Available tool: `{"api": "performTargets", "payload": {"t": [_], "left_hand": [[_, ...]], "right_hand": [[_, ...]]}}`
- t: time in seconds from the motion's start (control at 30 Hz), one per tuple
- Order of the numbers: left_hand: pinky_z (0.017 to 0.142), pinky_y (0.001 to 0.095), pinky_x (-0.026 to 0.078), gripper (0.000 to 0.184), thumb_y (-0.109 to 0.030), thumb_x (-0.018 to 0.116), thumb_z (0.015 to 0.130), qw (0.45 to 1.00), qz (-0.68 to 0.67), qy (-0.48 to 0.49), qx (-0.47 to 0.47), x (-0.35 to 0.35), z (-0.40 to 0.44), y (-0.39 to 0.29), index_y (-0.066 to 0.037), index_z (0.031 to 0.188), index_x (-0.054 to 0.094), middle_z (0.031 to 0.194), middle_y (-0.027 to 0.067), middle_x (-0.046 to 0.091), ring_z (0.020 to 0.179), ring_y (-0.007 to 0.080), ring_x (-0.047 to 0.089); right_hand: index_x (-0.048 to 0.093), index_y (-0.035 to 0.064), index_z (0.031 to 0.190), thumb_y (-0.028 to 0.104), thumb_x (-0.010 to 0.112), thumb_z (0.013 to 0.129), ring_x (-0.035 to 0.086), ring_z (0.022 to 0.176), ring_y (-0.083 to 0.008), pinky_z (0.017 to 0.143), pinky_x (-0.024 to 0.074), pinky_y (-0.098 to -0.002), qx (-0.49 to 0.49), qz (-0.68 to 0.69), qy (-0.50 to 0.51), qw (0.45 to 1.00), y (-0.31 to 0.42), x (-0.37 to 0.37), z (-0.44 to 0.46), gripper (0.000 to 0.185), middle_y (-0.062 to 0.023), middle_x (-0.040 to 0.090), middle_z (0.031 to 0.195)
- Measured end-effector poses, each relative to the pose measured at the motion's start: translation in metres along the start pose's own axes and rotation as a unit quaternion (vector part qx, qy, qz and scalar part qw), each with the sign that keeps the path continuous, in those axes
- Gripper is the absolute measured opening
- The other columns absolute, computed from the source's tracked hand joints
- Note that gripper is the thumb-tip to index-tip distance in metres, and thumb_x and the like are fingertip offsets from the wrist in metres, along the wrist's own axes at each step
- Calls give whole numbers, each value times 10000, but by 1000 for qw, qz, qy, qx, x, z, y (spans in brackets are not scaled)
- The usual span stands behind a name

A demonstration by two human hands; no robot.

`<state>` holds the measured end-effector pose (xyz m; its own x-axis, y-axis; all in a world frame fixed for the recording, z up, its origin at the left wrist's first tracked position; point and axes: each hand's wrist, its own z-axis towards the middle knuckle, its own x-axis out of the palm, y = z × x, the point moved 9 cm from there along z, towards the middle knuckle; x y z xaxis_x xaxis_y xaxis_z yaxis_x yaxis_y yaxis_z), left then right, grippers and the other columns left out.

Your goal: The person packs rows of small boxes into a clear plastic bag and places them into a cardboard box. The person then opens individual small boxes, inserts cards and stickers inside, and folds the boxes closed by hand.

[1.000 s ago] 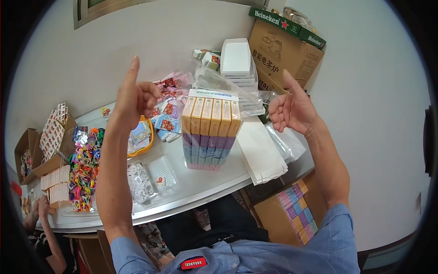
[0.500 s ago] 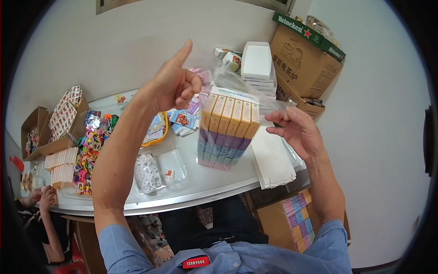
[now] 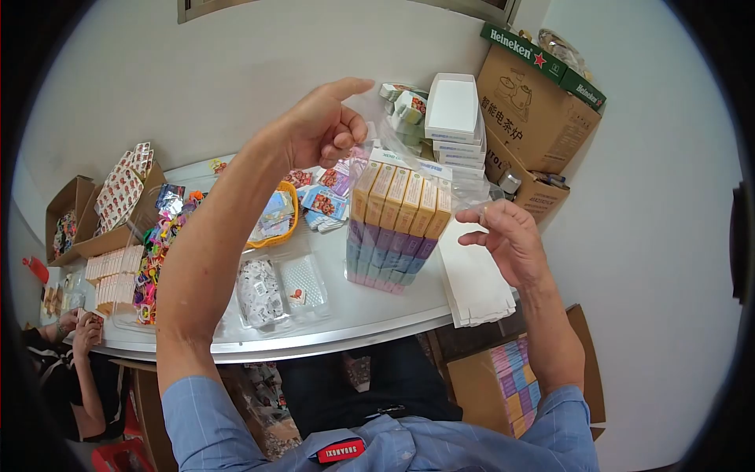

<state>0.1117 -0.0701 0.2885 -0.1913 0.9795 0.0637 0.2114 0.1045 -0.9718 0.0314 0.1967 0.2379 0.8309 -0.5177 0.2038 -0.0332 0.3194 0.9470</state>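
Note:
Small orange, purple, blue and pink boxes (image 3: 390,236) stand stacked upright in several rows on the table, wrapped in a clear plastic bag (image 3: 469,186) with a loose top. A white card lies over their top. My left hand (image 3: 329,130) is above and left of the stack, its thumb stretched out and its other fingers loosely curled; film shows close to it, but no grip on it is visible. To the right of the stack, my right hand (image 3: 507,236) pinches the bag's edge between thumb and forefinger.
White flat cartons (image 3: 476,275) lie right of the stack, with white trays (image 3: 454,110) behind. Leftward are a yellow basket (image 3: 292,216), a clear plastic tray (image 3: 303,287) and colourful bands (image 3: 157,256). A co-worker's hands (image 3: 86,330) are at far left. An open carton (image 3: 472,385) stands below the table.
My left hand has moved right, its thumb now pointing right. My right hand has come down and closed on the bag's edge. The view has shifted, placing the stack farther right.

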Motion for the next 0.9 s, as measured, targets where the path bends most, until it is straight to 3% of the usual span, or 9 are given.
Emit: {"api": "performTargets", "payload": {"t": [0.07, 0.13, 0.27, 0.37, 0.43, 0.47, 0.57, 0.67, 0.9], "left_hand": [[311, 251, 265, 700, -612, 464, 996, 1000, -1, -14, 0, -3, 1, -5, -66, 570, 573, 417, -8, 430, 316, 89, 354], [316, 237, 273, 528, -452, 547, 982, 1000, -20, 10, -10, -1, 1, -6, -73, 619, 599, 448, 0, 492, 329, 80, 382], [350, 234, 297, 348, -346, 581, 954, 999, 4, -43, 26, -14, -3, -10, -83, 728, 614, 532, 14, 584, 362, 65, 386], [362, 224, 373, 258, -249, 591, 952, 998, -17, -40, 37, -21, -24, -4, -93, 750, 626, 604, 42, 668, 392, 67, 500], [417, 261, 511, 270, -252, 581, 994, 997, -28, -44, 59, -26, -40, 4, -79, 792, 625, 574, 40, 636, 433, 147, 618], [417, 261, 511, 270, -252, 581, 994, 997, -28, -44, 58, -31, -47, 12, -79, 792, 625, 574, 40, 636, 433, 147, 618], [604, 320, 603, 248, -248, 622, 974, 996, -40, 8, 77, -30, -61, 34, -95, 780, 639, 727, 90, 737, 652, 181, 737], [905, 461, 603, 247, -270, 659, 990, 987, -91, 50, 120, -29, -65, 53, -32, 932, 693, 957, 173, 758, 977, 280, 751], [944, 442, 590, 228, -264, 696, 982, 975, -92, 91, 181, -40, -53, 88, -39, 981, 733, 1110, 169, 745, 1093, 249, 715]], "right_hand": [[670, 47, 935, 167, 611, 1016, 694, 1084, -252, 832, 620, -432, 5, -7, 0, 1000, 0, 3, 0, 157, -137, 730, 1032], [662, 47, 923, 169, 608, 1018, 698, 1067, -248, 811, 625, -424, 11, -15, 0, 1000, -1, 5, 0, 164, -142, 730, 1022], [648, 43, 922, 180, 595, 1028, 721, 992, -243, 732, 631, -378, 15, -4, 13, 1000, -5, 5, -1, 181, -136, 721, 962], [637, 37, 942, 188, 592, 1032, 732, 948, -241, 697, 630, -353, 35, 29, 15, 999, -10, 4, -7, 182, -130, 717, 930], [632, 34, 954, 193, 591, 1034, 736, 928, -240, 682, 628, -344, 49, 54, 9, 997, -14, 6, -12, 182, -127, 716, 919], [627, 32, 962, 197, 597, 1034, 731, 966, -255, 715, 631, -360, 58, 74, 14, 995, -18, 8, -15, 183, -134, 718, 945], [621, 30, 967, 205, 612, 1031, 709, 1056, -291, 802, 626, -405, 49, 93, 8, 994, -29, 20, -20, 187, -150, 718, 1006], [622, 30, 961, 203, 627, 1025, 671, 1152, -326, 908, 598, -460, 20, 94, 5, 995, -38, 19, -20, 184, -166, 712, 1067], [631, 10, 945, 151, 637, 1015, 654, 1156, -293, 1017, 549, -492, -24, 22, -6, 999, -48, 12, -18, 158, -155, 699, 1134]]}}
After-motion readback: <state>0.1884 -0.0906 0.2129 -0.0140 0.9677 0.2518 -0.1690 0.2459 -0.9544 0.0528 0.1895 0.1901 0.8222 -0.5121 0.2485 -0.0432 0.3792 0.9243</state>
